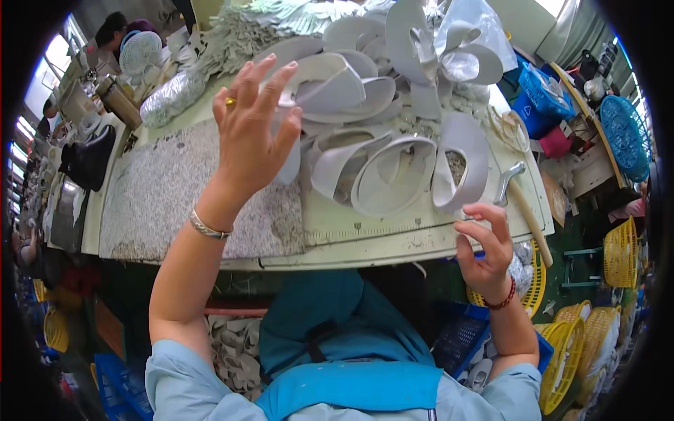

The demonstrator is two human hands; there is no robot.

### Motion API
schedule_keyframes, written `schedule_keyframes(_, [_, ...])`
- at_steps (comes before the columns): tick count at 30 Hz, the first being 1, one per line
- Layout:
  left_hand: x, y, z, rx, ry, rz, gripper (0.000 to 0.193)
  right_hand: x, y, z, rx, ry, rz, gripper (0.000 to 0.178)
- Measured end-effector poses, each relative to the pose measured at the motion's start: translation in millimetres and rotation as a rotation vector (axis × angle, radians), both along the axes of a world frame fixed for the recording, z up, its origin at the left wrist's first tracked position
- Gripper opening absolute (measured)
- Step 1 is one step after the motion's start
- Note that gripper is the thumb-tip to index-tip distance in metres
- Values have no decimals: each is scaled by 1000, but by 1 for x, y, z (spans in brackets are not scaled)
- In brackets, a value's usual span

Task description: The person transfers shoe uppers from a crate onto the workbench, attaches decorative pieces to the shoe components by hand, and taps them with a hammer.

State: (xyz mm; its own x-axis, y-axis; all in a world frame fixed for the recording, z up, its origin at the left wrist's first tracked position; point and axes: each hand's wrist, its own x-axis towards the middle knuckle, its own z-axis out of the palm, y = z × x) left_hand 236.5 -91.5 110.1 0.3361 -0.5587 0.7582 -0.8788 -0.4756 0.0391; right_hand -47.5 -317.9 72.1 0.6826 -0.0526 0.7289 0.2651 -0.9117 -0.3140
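My left hand (254, 126) is raised over the worktable with its fingers spread and nothing in it. It hovers just in front of a heap of pale grey shoe upper pieces (379, 91), nearest a curved grey piece (330, 81). My right hand (484, 249) hangs at the table's front edge, fingers loosely curled and apart, empty. It sits just below a grey loop-shaped upper piece (460, 165) and left of a hammer (523, 203) with a wooden handle.
A speckled granite slab (161, 189) lies on the left of the pale green worktable (365, 235). Yellow baskets (583, 337) and blue crates (544, 95) stand to the right. Another person (116, 31) works at the far left.
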Motion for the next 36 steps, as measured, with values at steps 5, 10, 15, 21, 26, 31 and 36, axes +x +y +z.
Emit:
schedule_keyframes(5, [-20,15,-17,0,72,-72,52,-52,20,-43,146,-19,-11,24])
schedule_keyframes(10, [-42,14,-36,103,127,-68,74,-65,43,-79,246,176,-30,25])
schedule_keyframes(15, [-21,-15,-32,149,-24,-9,78,-60,42,-144,-62,552,-248,45])
schedule_keyframes(21, [28,-37,-22,162,-79,120,65,-48,44,-209,-175,791,-317,49])
schedule_keyframes(26, [4,-41,-10,414,104,245,67,-53,59,-211,-160,865,-161,31])
schedule_keyframes(31, [-28,-30,-8,393,116,332,64,-62,62,-211,-167,813,-112,21])
schedule_keyframes(36, [-28,-6,-27,280,-238,250,63,-70,59,-216,-129,675,-87,17])
